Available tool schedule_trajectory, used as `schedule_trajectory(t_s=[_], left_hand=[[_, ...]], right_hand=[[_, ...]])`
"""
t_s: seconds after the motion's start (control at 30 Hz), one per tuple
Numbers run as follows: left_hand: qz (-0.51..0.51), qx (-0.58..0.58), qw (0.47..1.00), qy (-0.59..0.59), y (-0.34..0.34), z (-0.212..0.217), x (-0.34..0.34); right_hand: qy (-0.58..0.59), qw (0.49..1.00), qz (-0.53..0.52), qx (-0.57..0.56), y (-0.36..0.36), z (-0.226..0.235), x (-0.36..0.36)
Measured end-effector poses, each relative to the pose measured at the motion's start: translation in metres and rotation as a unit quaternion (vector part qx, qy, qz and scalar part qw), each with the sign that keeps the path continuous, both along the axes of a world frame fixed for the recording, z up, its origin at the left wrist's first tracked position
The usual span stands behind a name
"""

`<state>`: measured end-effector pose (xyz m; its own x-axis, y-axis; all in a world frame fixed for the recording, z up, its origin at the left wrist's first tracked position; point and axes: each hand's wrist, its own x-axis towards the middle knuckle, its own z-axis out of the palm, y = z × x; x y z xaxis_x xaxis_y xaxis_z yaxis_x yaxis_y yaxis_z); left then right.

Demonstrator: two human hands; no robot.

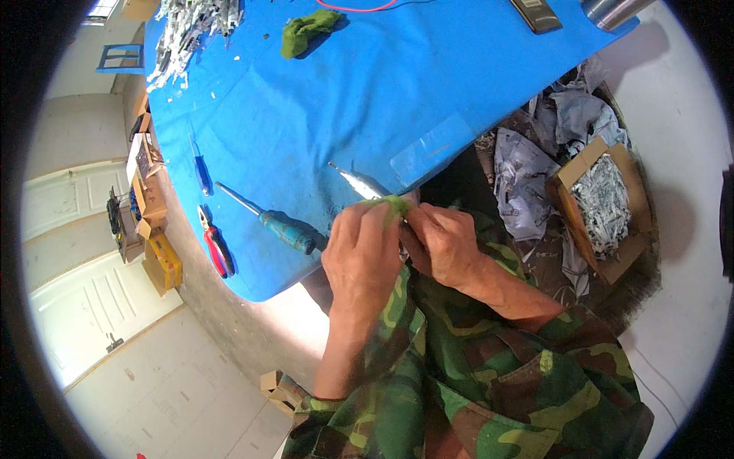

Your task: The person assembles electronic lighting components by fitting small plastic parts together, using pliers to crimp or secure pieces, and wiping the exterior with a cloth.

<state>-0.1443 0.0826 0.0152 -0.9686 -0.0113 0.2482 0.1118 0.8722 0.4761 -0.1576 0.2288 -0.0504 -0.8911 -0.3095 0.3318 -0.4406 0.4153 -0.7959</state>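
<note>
At the near edge of the blue-covered table, my left hand (pixel 361 245) is closed with a scrap of green cloth (pixel 396 203) between its fingers. Out past those fingers, up and to the left, sticks a slim silvery metal piece (pixel 361 183) with a narrow tip. My right hand (pixel 445 243) is closed close beside it, fingers curled in toward the same spot; what they grip is hidden. A teal-handled screwdriver (pixel 287 229) lies just left of my left hand. Farther left are red-and-black pliers (pixel 217 243) and a small blue-handled screwdriver (pixel 201 174).
A crumpled green cloth (pixel 307 34) and a heap of whitish metal pieces (pixel 187 34) lie at the table's far side. Far right are a dark flat device (pixel 537 14) and a steel cylinder (pixel 614 11). An open carton (pixel 569 177) full of similar pieces stands below right, beside grey plastic bags (pixel 521 183).
</note>
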Motion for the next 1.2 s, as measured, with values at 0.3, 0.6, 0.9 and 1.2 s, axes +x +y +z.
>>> schedule_trajectory(t_s=[0.3,0.6,0.9,1.2], left_hand=[[0.042,-0.024,0.998,0.045,-0.034,-0.011,-0.032],[0.055,-0.003,0.998,0.042,-0.035,-0.011,-0.028],[0.053,0.0,0.998,0.041,-0.032,-0.012,-0.022],[-0.028,-0.011,0.999,0.014,-0.003,-0.003,0.012]], right_hand=[[0.012,1.0,-0.018,0.002,-0.004,-0.008,0.003],[-0.192,0.974,0.04,-0.112,0.001,-0.006,0.012],[-0.335,0.919,0.081,-0.189,0.007,-0.02,0.015],[-0.279,0.949,0.031,-0.141,0.002,-0.006,0.011]])
